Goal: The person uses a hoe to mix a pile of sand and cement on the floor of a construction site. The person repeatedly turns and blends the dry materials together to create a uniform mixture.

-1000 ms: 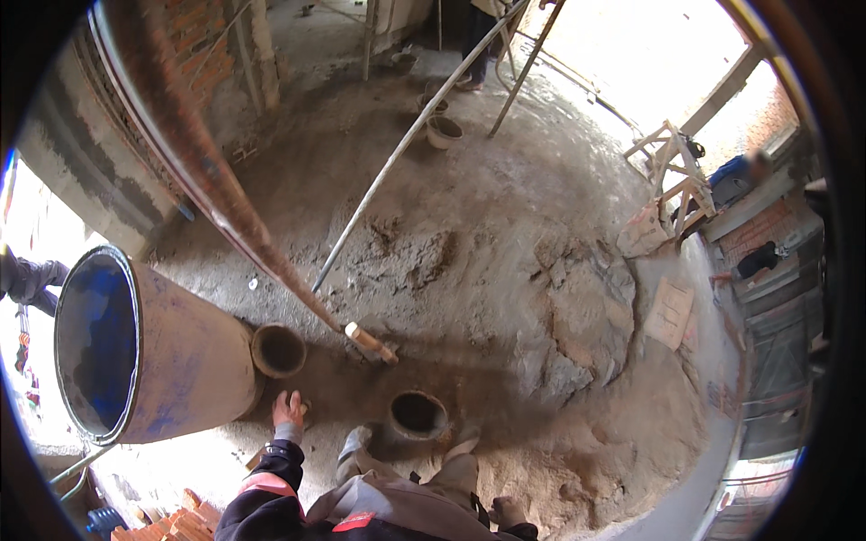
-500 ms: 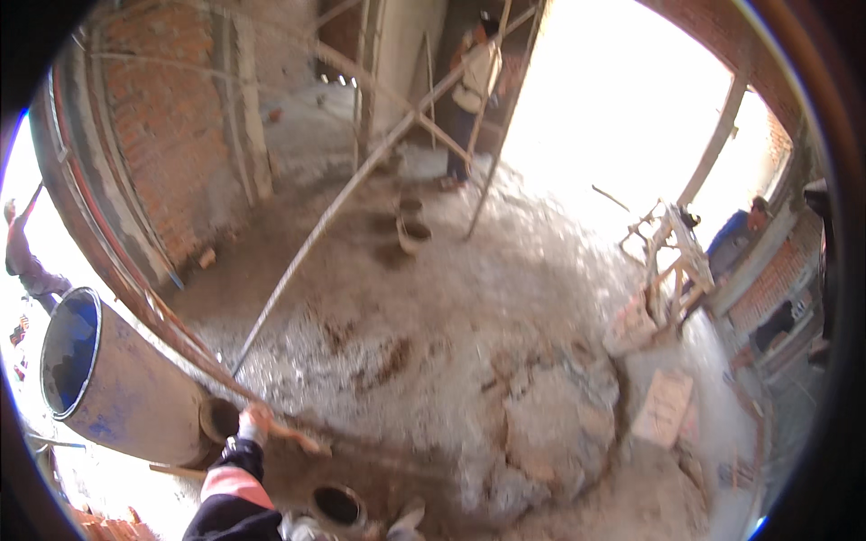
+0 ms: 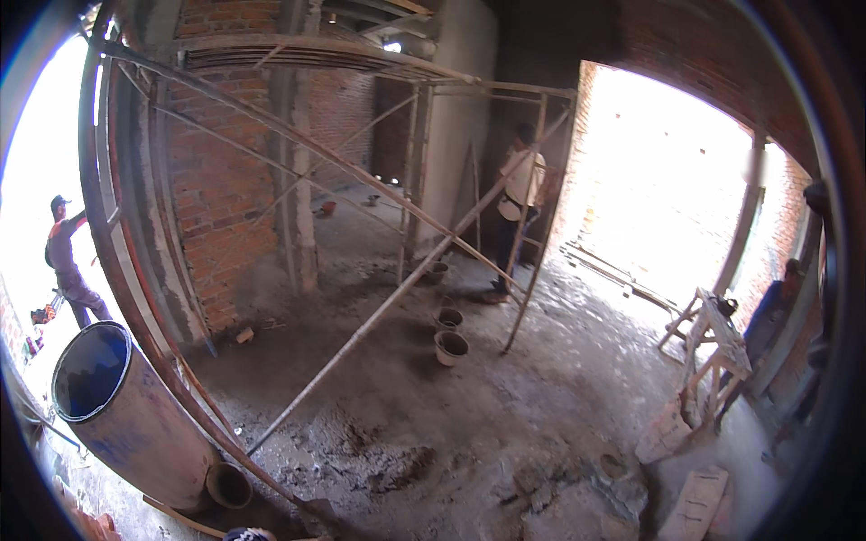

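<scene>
A wide opening (image 3: pixel 663 194) on the right glares with daylight; a red brick wall (image 3: pixel 216 180) edges the grey floor (image 3: pixel 532 388).

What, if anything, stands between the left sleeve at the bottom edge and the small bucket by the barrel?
Nothing visible: only ground shows between the left sleeve and the bucket. The brown pole passes on the bucket's far side; the hand can't be made out.

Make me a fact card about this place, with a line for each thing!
Barrel: lower left, blue inside
Small bucket: beside the barrel
Heap: dark, lumpy, on the floor
Wall: red brick, behind scaffold poles
Person: pale top, standing near the poles
Hands: neither clearly visible; a bit of dark sleeve at the bottom edge
</scene>
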Tool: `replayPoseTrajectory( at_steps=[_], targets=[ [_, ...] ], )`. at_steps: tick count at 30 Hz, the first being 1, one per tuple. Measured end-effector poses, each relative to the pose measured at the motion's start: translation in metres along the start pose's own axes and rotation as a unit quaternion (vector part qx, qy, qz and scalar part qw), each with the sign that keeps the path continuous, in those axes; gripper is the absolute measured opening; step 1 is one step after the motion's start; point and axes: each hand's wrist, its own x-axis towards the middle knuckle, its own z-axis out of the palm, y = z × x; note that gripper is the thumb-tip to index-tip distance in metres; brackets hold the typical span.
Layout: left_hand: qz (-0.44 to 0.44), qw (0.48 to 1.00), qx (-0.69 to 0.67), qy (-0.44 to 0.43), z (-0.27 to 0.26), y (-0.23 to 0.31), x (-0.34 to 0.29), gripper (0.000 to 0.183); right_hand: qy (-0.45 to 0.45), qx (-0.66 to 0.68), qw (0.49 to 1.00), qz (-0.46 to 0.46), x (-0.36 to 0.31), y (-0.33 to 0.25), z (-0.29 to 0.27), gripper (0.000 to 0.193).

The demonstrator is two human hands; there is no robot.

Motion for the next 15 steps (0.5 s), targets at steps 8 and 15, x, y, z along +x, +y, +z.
replayPoseTrajectory(
  at_steps=[8, 15],
  targets=[
    [0.078, 0.989, -0.039, -0.120, -0.062, 0.001, 0.046, 0.044, -0.027, -0.386, 0.888, -0.248, 0.116, -0.023, 0.005, 0.021],
    [0.105, 0.955, -0.072, -0.268, -0.099, 0.008, 0.078, 0.040, 0.024, -0.261, 0.934, -0.243, 0.130, -0.078, -0.058, 0.019]
  ],
)
